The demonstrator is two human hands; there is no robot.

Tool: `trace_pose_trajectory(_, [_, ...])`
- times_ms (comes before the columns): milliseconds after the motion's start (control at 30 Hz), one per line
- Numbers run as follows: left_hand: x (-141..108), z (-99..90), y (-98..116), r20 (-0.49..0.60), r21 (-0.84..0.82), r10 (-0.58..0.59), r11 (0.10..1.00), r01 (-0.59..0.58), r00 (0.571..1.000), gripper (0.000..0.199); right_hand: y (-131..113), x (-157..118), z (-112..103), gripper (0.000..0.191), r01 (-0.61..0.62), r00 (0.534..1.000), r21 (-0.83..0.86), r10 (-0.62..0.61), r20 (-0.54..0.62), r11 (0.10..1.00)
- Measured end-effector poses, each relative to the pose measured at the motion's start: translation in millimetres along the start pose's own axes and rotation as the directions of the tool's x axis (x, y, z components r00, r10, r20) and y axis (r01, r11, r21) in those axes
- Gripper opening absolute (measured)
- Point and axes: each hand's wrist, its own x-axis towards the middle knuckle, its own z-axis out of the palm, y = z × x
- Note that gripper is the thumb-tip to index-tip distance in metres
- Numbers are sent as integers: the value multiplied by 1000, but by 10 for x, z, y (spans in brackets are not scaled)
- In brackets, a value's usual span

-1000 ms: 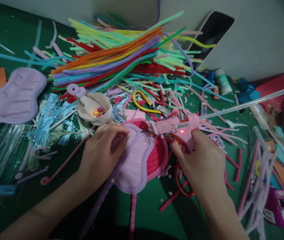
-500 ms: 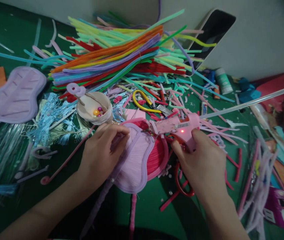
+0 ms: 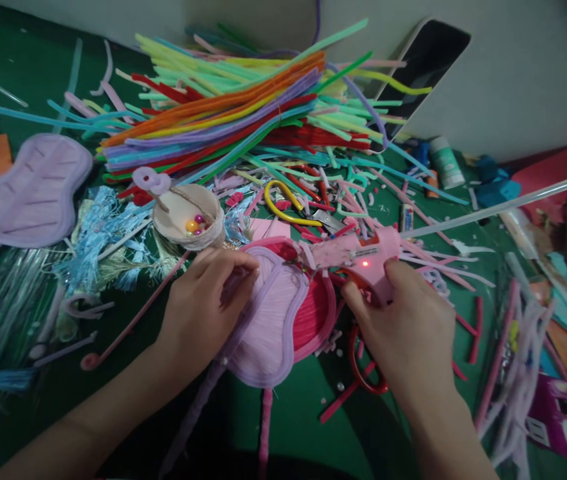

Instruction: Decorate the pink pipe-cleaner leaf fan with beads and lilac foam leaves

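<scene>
My right hand (image 3: 406, 320) is wrapped round the handle of a pink hot glue gun (image 3: 363, 257), whose red light glows and whose long clear glue stick (image 3: 503, 203) sticks out behind. Its nozzle is at the upper edge of a lilac fan-shaped piece (image 3: 268, 327) edged with pipe cleaner. My left hand (image 3: 208, 300) pinches the left edge of that lilac piece, thumb and fingertips together. Beneath it lies a similar red piece (image 3: 316, 313) with a pink rim and stem. Orange-handled scissors (image 3: 356, 353) lie partly under my right hand.
Bundled colourful pipe cleaners (image 3: 218, 113) lie at the back. A small cup (image 3: 188, 217) with beads stands behind my left hand. Yellow-handled pliers (image 3: 288, 203) lie past the glue gun. Another lilac fan-shaped piece (image 3: 28, 190) is at left, above clear strips. A phone (image 3: 430, 63) leans on the wall.
My right hand and the glue gun have shifted very slightly to the right. The left hand and the lilac piece look nearly unmoved.
</scene>
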Motion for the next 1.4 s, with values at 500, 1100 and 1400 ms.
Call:
trace_pose_trajectory(500, [85,16,57,38,32,-102,994,101,994,5,92,156,-214,43,-412,911,345,388,139,844])
trace_pose_trajectory(1100, [224,189,125,73,159,23,987,-35,997,18,661,65,46,46,-530,848,243,512,140,812])
trace_pose_trajectory(1400, [189,203,75,79,164,85,982,-98,993,27,658,66,68,44,-534,845,236,511,155,812])
